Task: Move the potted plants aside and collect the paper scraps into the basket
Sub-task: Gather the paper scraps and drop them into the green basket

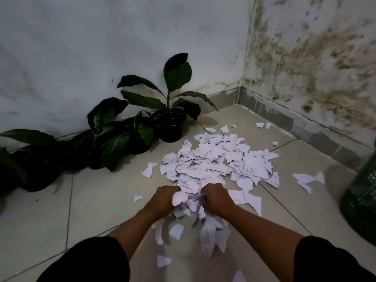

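Tiled floor (97, 200) is strewn with paper scraps (217, 161) at centre. A bunch is clenched between left hand (165, 198) and right hand (216, 197); it should be squeezed tight and carried low to the basket (361, 200), far right. Potted plants (114, 139) are lined left.

Torn paper covers a pale tiled floor (91, 200) in a room corner.

A heap of white paper scraps (219, 161) lies on the tiles near the middle, with loose pieces scattered around it toward the skirting and the near edge. A row of potted plants (130, 131) in black pots stands along the left wall, the nearest pot just beside the heap. A green mesh basket (360, 202), blurred at the right edge, sits apart from the pile; dark grout lines cross the floor.
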A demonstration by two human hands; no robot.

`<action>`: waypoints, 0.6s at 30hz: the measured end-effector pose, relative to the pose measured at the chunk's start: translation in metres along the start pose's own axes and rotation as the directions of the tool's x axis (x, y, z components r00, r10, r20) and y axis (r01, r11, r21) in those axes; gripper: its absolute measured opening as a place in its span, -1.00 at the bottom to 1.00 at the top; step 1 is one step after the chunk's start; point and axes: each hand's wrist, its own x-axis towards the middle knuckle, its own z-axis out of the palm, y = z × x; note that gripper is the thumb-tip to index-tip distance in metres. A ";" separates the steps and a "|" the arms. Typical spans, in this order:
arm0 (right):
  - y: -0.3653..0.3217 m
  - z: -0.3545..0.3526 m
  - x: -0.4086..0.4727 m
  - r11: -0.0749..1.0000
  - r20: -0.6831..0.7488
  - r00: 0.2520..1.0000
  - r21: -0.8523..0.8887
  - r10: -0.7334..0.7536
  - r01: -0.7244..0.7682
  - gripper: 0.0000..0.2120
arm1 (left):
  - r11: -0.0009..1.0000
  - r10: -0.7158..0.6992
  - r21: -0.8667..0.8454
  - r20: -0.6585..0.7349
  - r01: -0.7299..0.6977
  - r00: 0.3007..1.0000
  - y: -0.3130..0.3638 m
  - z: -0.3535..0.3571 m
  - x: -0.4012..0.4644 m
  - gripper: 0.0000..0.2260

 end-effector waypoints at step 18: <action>0.049 -0.148 -0.044 0.124 -0.046 0.887 0.992 0.460 -0.013 -0.79 | 0.510 -0.390 -0.854 -0.124 0.103 0.912 0.149 -0.086 0.019 -0.72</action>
